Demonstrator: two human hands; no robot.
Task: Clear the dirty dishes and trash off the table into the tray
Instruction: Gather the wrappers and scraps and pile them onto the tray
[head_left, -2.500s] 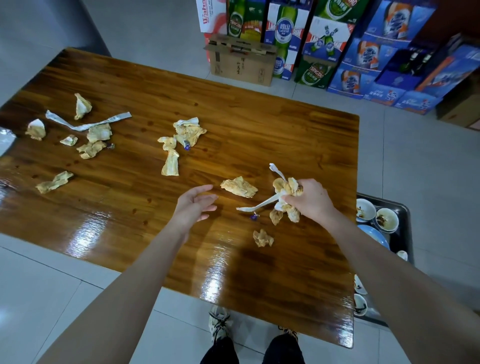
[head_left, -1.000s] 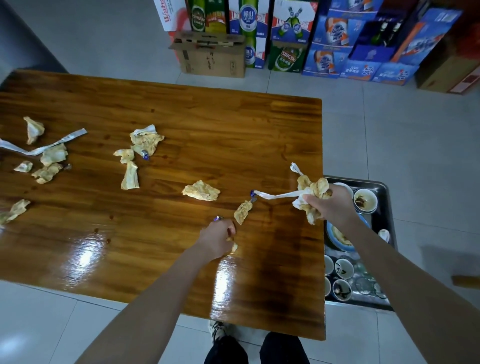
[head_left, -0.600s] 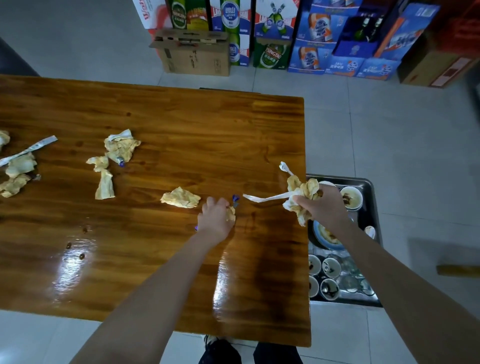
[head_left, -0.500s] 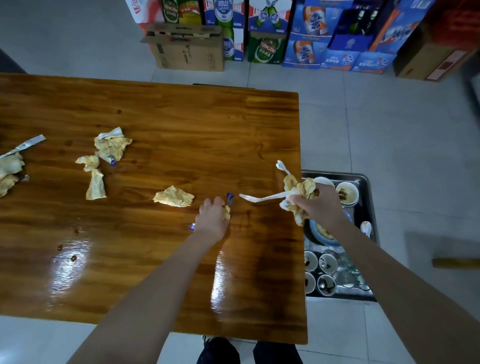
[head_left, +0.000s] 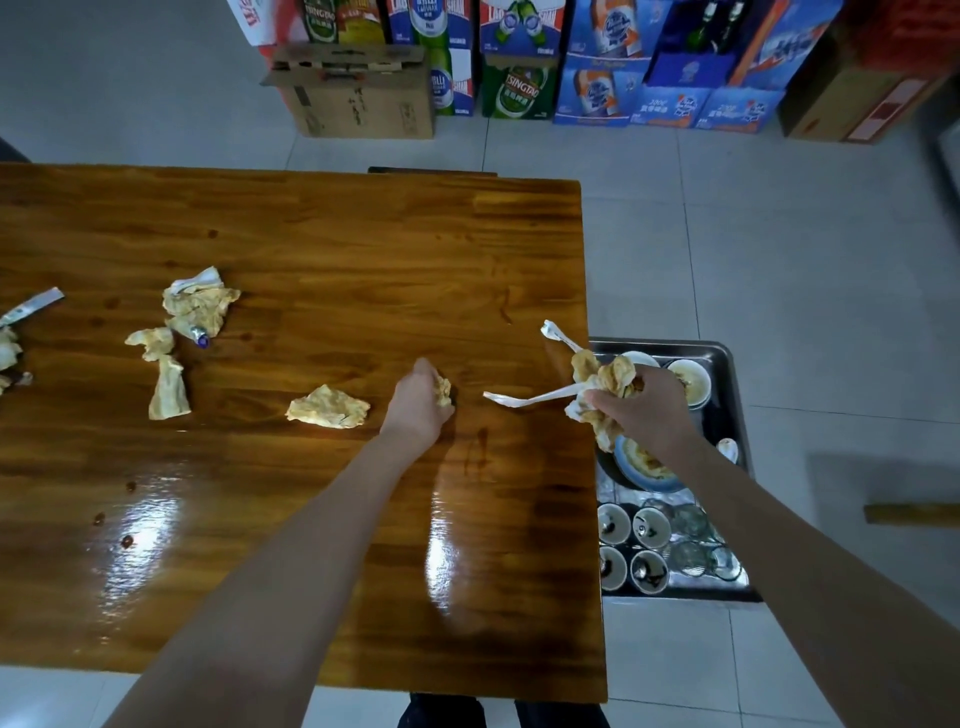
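Note:
My right hand (head_left: 641, 410) grips a bunch of crumpled stained napkins and a white wrapper strip (head_left: 597, 384) at the table's right edge, just over the metal tray (head_left: 727, 358). My left hand (head_left: 421, 402) rests on the wooden table (head_left: 311, 234), fingers curled round a small crumpled napkin (head_left: 443, 389). Another crumpled napkin (head_left: 328, 408) lies just left of that hand. More napkin wads (head_left: 200, 306) and a folded napkin piece (head_left: 169, 389) lie further left.
The tray on the floor holds a blue plate (head_left: 641, 465), bowls (head_left: 688, 382) and several small cups (head_left: 649, 569). Beer cartons (head_left: 519, 78) and a cardboard box (head_left: 358, 93) stand beyond the table. More trash sits at the left edge (head_left: 10, 348).
My left hand slid forward along the table and closed over small scraps. My right hand, still holding its bunch, moved right toward the tray. The camera view shifted right.

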